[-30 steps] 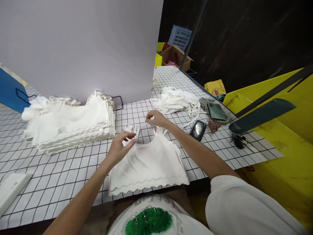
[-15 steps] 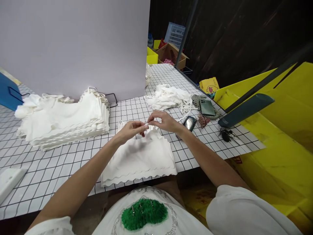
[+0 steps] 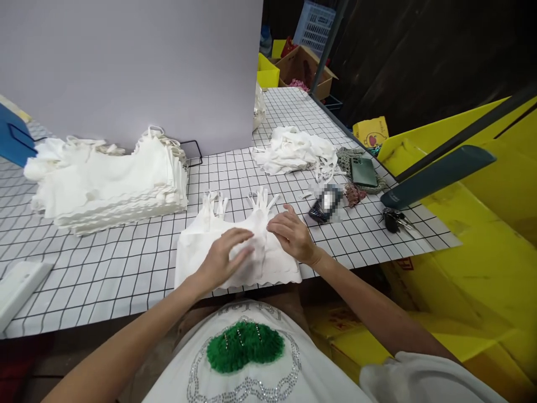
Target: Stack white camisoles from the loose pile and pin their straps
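Note:
A white strappy top point(image 3: 197, 246) with a wavy hem lies flat at the table's front edge, several thin straps fanned out at its far side. Over its middle hovers my left hand point(image 3: 224, 256), thumb and fingers apart, holding nothing. My right hand point(image 3: 293, 234) is at the top's right side, below the right straps, its fingers loosely bent and spread; I see nothing gripped in it. Whether its fingertips touch the cloth is hard to tell. To the left stands a thick stack of similar white tops point(image 3: 109, 187).
A loose heap of white straps point(image 3: 293, 148) lies at the back right. Near it are a dark phone-like item point(image 3: 321, 210), a green phone point(image 3: 363, 172), keys point(image 3: 396, 220) and a dark green cylinder point(image 3: 436, 178). A white power strip point(image 3: 23, 285) is at left; a grey panel point(image 3: 138, 73) stands behind.
Both hands have let go of the thin white strap they were pinching and moved apart, toward me. The straps now lie on the table. The view has tilted down slightly.

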Action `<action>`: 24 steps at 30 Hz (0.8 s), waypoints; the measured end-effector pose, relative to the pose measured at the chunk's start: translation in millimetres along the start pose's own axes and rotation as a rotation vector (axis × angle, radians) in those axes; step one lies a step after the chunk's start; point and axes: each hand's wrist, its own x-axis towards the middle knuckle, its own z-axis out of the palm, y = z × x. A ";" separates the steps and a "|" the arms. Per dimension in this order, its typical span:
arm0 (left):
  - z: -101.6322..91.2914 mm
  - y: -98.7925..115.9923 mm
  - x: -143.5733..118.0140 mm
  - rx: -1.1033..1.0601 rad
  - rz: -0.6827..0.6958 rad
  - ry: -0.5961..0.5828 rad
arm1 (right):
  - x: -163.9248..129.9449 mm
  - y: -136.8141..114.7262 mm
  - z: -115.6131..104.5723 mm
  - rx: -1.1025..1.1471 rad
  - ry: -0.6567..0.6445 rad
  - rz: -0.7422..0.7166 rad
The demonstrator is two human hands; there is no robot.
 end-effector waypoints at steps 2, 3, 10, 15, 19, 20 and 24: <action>2.2 -0.5 17.8 -0.319 -0.280 -0.025 | 0.0 -4.9 0.9 -0.002 0.005 0.007; 4.0 -0.4 26.0 -0.481 -0.393 -0.070 | 0.2 -6.8 0.8 -0.009 -0.004 0.013; 26.2 1.6 54.2 -1.155 -0.756 -0.140 | -5.0 -16.9 -8.0 0.041 -0.072 0.136; 33.0 5.1 68.6 -1.210 -0.818 -0.005 | -3.6 -23.9 -8.2 0.288 -0.004 0.634; 36.9 3.7 76.6 -1.193 -0.786 0.014 | 7.0 -21.2 -6.8 0.644 -0.235 0.960; 37.4 2.8 78.5 -1.184 -0.789 0.032 | 9.2 -21.5 -8.8 0.700 -0.295 0.976; 37.3 -0.5 87.2 -1.146 -0.838 0.142 | 13.1 -32.4 -27.4 0.854 -0.574 0.986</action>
